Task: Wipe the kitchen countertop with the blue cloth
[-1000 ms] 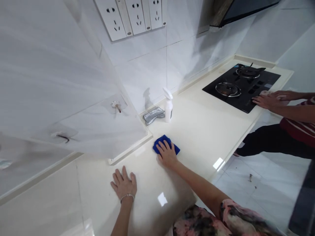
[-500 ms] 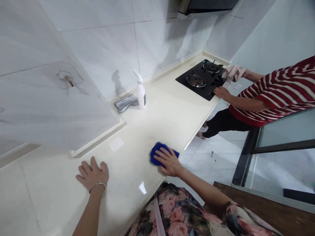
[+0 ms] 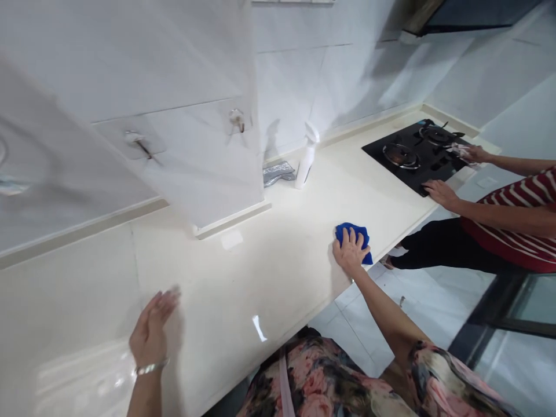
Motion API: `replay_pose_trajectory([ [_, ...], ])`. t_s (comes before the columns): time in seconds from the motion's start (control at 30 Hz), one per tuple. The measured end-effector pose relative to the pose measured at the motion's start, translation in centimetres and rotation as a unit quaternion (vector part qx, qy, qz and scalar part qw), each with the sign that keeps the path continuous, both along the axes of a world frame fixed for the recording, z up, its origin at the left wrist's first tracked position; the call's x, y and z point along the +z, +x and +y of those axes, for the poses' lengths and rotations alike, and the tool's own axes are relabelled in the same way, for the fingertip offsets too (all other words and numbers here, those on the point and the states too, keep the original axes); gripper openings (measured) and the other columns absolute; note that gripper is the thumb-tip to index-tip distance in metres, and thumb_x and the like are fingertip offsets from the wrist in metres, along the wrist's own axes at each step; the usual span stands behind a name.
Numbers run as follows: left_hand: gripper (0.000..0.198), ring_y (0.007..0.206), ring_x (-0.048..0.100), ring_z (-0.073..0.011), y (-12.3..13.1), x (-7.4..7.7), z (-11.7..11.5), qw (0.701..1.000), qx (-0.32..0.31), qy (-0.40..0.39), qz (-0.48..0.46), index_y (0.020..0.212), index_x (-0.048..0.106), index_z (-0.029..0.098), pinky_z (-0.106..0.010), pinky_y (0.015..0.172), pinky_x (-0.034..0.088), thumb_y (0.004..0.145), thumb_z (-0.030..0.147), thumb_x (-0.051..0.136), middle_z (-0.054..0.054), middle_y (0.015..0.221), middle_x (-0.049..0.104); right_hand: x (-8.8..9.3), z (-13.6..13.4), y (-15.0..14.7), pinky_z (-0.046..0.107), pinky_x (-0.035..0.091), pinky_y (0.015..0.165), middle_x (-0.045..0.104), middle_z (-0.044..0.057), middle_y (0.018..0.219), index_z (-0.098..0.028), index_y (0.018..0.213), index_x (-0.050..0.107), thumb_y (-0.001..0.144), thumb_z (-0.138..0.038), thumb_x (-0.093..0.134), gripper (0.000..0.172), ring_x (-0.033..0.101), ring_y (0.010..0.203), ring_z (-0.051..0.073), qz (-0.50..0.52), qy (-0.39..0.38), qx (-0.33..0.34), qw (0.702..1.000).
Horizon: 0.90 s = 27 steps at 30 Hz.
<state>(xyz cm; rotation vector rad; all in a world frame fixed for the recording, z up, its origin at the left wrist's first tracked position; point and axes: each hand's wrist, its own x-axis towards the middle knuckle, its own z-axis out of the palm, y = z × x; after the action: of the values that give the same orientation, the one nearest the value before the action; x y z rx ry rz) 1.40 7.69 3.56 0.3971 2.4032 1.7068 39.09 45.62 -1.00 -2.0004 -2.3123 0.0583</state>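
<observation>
My right hand (image 3: pixel 348 256) presses down on a folded blue cloth (image 3: pixel 368 259) near the front edge of the cream countertop (image 3: pixel 278 260). Its fingers spread over the top of the cloth. To the left, my left hand (image 3: pixel 150 333), with a bracelet at the wrist, is turned on its side over the counter. Its fingers are stretched out, slightly smeared by motion, and nothing is in them. A white spray bottle (image 3: pixel 306 162) stands by the wall, beside a folded silvery-grey cloth (image 3: pixel 278 174).
At the far right, a person in a red-and-white striped top (image 3: pixel 521 202) wipes a black gas hob (image 3: pixel 406 159) with a pale cloth (image 3: pixel 459 150). A tiled wall corner (image 3: pixel 217 191) juts onto the counter, with hooks (image 3: pixel 237 120) on it. Floor tiles show below.
My right hand has slid the blue cloth along the counter towards the hob. My left hand has turned from palm-down onto its side. The view has swung left.
</observation>
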Motion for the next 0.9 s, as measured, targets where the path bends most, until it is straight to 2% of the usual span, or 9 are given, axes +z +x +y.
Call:
replay_pose_trajectory([
  [0.1,0.055,0.078,0.075,-0.0272,1.5,1.4,-6.3,0.989,0.119,0.065,-0.058,0.124,0.069,0.018,-0.07,0.1,0.054,0.082,0.053,0.066,-0.002,0.075,0.076,0.2,-2.7,-5.3,0.072,0.025,0.11,0.03,0.016,0.165,-0.016,0.157,0.035,0.1,-0.043,0.026,0.064,0.02,0.148,0.041,-0.007,-0.005,0.061,0.998],
  [0.17,0.049,0.063,0.07,-0.0239,2.2,1.9,-9.2,0.977,0.196,0.065,-0.054,0.12,0.071,0.021,-0.077,0.101,0.049,0.08,0.049,0.067,0.005,0.059,0.069,0.3,-4.8,-9.2,0.072,0.022,0.11,0.029,0.017,0.166,-0.015,0.157,0.035,0.099,-0.044,0.029,0.065,0.019,0.149,0.042,0.002,-0.012,0.114,0.993],
  [0.27,0.041,0.054,0.063,-0.02,2.9,1.9,-11.3,0.953,0.272,0.104,-0.083,0.113,0.073,0.029,-0.078,0.107,0.044,0.075,0.043,0.068,0.012,0.049,0.061,0.6,-8.4,-15.3,0.074,0.018,0.112,0.026,0.016,0.167,-0.015,0.158,0.033,0.098,-0.044,0.033,0.067,0.017,0.15,0.044,0.026,-0.033,0.196,0.98],
  [0.37,0.046,0.055,0.063,-0.0167,3.3,1.3,-11.3,0.933,0.289,0.137,-0.162,0.113,0.072,0.026,-0.067,0.104,0.053,0.068,0.037,0.071,0.011,0.05,0.061,0.9,-12.6,-21.0,0.075,0.016,0.112,0.024,0.015,0.168,-0.016,0.159,0.032,0.098,-0.046,0.036,0.068,0.015,0.151,0.044,0.039,-0.063,0.271,0.96],
  [0.5,0.06,0.064,0.068,-0.0167,4.5,0.3,-9.4,0.945,0.201,0.142,-0.216,0.123,0.066,0.019,-0.046,0.081,0.065,0.07,0.046,0.072,0.006,0.06,0.068,1.5,-19.9,-26.0,0.077,0.011,0.114,0.02,0.014,0.169,-0.017,0.16,0.029,0.098,-0.052,0.036,0.071,0.012,0.152,0.045,0.044,-0.105,0.396,0.911],
  [0.63,0.066,0.073,0.072,-0.0196,5.9,-0.6,-7.2,0.964,0.066,0.126,-0.223,0.125,0.063,0.015,-0.043,0.079,0.065,0.076,0.059,0.068,-0.001,0.071,0.074,1.9,-26.9,-26.5,0.077,0.006,0.117,0.017,0.012,0.17,-0.02,0.161,0.024,0.098,-0.056,0.039,0.075,0.006,0.155,0.042,0.066,-0.155,0.586,0.793],
  [0.73,0.062,0.083,0.075,-0.0229,6.9,-1.2,-5.8,0.978,-0.023,0.088,-0.188,0.127,0.062,0.017,-0.047,0.087,0.064,0.083,0.062,0.059,-0.007,0.088,0.078,1.6,-29.0,-25.4,0.074,0.006,0.12,0.022,0.008,0.17,-0.025,0.159,0.031,0.096,-0.054,0.045,0.071,0.007,0.156,0.037,0.102,-0.177,0.66,0.722],
  [0.8,0.055,0.098,0.074,-0.0251,7.5,-1.8,-4.9,0.991,-0.064,0.039,-0.114,0.129,0.062,0.02,-0.05,0.097,0.061,0.09,0.058,0.049,-0.012,0.106,0.077,1.2,-28.5,-24.3,0.065,0.013,0.124,0.035,0.006,0.165,-0.027,0.151,0.045,0.097,-0.046,0.045,0.057,0.019,0.155,0.031,0.162,-0.18,0.664,0.707],
  [0.9,0.053,0.139,0.053,-0.031,9.0,-3.1,-3.5,0.987,-0.121,-0.082,0.073,0.137,0.059,0.021,-0.058,0.119,0.041,0.096,0.048,0.039,-0.018,0.142,0.062,0.6,-25.8,-21.9,0.049,0.035,0.12,0.055,0.008,0.15,-0.024,0.138,0.058,0.099,-0.031,0.031,0.048,0.043,0.144,0.022,0.287,-0.161,0.567,0.755],
])
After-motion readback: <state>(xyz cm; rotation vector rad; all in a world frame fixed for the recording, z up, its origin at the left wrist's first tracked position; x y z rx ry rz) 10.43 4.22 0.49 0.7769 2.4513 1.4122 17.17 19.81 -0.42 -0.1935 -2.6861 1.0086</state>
